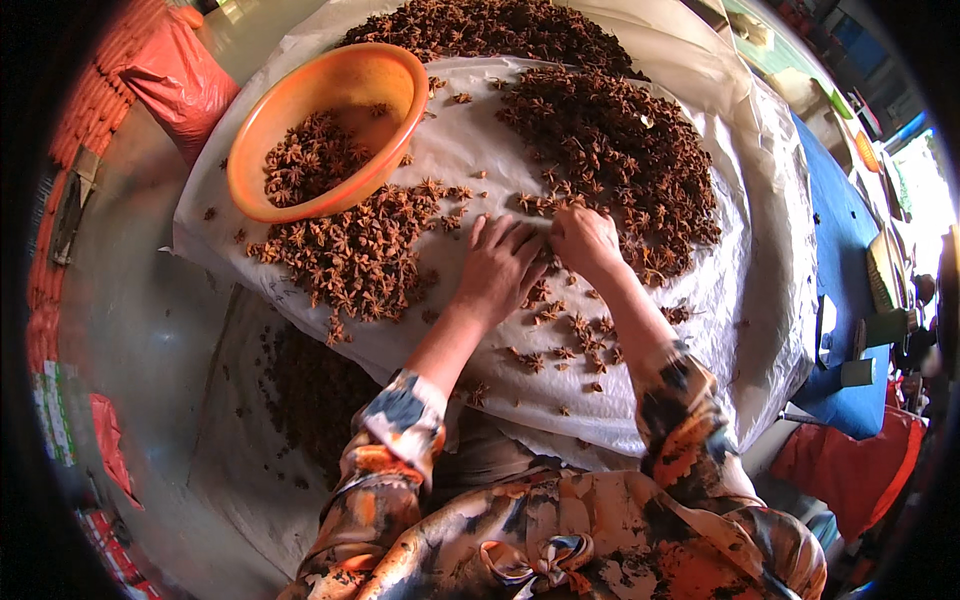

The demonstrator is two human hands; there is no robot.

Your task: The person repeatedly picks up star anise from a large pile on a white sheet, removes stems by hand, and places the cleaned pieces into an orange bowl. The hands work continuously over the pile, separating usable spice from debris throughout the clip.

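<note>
My left hand (501, 259) lies palm down over the white plastic sheet (480, 360), its fingers spread and nothing visible in them. Close beside it, my right hand (586, 236) is at the near edge of a large pile of star anise (622, 150). Its fingers are bent, and whether they hold a piece is hidden. A smaller heap of star anise (360, 259) sits to the left of my left hand. Beyond that heap, an orange plastic basin (259, 135) stands tilted with star anise inside. Loose pieces (581, 330) are scattered below my right hand.
Another star anise pile (487, 30) covers the far side. A red plastic sack (180, 82) stands at the far left, near stacked red bags (45, 285). Dark material (315, 390) lies on the floor sheet below. A blue surface (840, 217) and red bag (847, 469) are at right.
</note>
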